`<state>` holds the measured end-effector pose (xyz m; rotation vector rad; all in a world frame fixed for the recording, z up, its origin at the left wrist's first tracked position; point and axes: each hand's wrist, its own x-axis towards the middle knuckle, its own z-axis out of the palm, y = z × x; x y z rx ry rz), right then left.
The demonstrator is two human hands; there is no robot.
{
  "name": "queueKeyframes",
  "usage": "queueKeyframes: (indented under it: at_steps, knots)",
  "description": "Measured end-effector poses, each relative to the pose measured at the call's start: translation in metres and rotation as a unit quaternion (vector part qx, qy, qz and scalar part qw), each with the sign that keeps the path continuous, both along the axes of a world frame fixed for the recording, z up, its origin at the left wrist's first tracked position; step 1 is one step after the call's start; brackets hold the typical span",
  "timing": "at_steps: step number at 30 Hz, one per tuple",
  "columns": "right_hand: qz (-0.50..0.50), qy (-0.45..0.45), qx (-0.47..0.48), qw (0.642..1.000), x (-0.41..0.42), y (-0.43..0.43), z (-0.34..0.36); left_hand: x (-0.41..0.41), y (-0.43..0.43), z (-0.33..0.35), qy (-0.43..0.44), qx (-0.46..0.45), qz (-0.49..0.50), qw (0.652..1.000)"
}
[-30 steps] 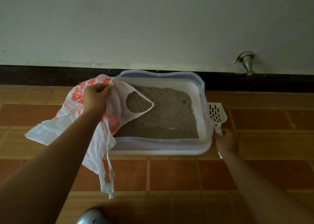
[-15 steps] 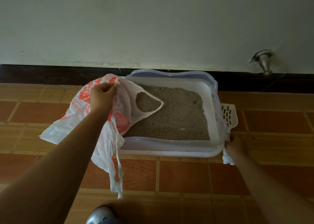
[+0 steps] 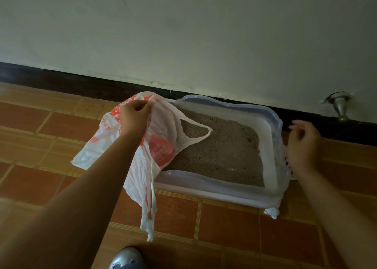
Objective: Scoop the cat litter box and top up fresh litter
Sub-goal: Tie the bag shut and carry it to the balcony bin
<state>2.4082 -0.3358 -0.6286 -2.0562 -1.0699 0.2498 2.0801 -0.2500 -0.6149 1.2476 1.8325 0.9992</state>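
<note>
A translucent litter box (image 3: 273,121) holding grey-brown litter (image 3: 220,150) sits on the tiled floor against the wall. My left hand (image 3: 133,115) grips the rim of a white plastic bag (image 3: 161,146) with red print, which hangs over the box's left end. One bag handle lies across the litter. My right hand (image 3: 304,144) hovers above the box's right side, fingers apart and empty. Under that hand a white slotted scoop (image 3: 288,166) rests beside the box, mostly hidden, and its handle end (image 3: 271,212) pokes out at the front right corner.
A dark skirting board (image 3: 61,81) runs along the pale wall. A metal door stopper (image 3: 340,107) sticks out of the wall at the right. The toe of a grey shoe (image 3: 124,258) shows at the bottom edge. Orange-brown floor tiles (image 3: 224,228) surround the box.
My right hand has let go of the scoop and risen above the box's right side. The scoop now lies beside the box. The camera view swung left and tilted.
</note>
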Motion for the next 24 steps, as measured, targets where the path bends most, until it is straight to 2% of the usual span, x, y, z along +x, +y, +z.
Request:
queueKeyframes:
  at_steps: [3, 5, 7, 10, 12, 16, 20, 24]
  knots:
    - [0.083, -0.047, 0.05, 0.994, -0.032, 0.027, 0.007, -0.012, -0.002, 0.0, -0.018, 0.007, 0.016, 1.0]
    - [0.149, -0.049, 0.043, 0.987, -0.061, 0.039, 0.009, -0.021, -0.003, 0.001, -0.029, 0.014, 0.028, 0.999]
    - [0.224, -0.029, 0.0, 0.974, -0.089, 0.046, 0.007, -0.031, -0.006, 0.001, -0.036, 0.014, 0.041, 0.998]
    - [0.302, -0.057, -0.137, 0.942, -0.13, 0.052, 0.004, -0.048, -0.01, -0.002, -0.054, 0.006, 0.054, 0.997]
    - [0.322, -0.017, -0.161, 0.933, -0.152, 0.056, 0.002, -0.06, -0.013, -0.003, -0.064, 0.002, 0.066, 0.996]
    - [0.345, 0.088, -0.114, 0.928, -0.18, 0.062, -0.004, -0.079, -0.02, 0.0, -0.088, 0.011, 0.082, 0.993]
    - [0.37, 0.079, -0.096, 0.921, -0.195, 0.064, 0.001, -0.094, -0.027, 0.004, -0.103, 0.023, 0.098, 0.99]
    - [0.377, 0.081, -0.123, 0.915, -0.206, 0.067, 0.005, -0.105, -0.034, 0.006, -0.104, 0.035, 0.108, 0.988]
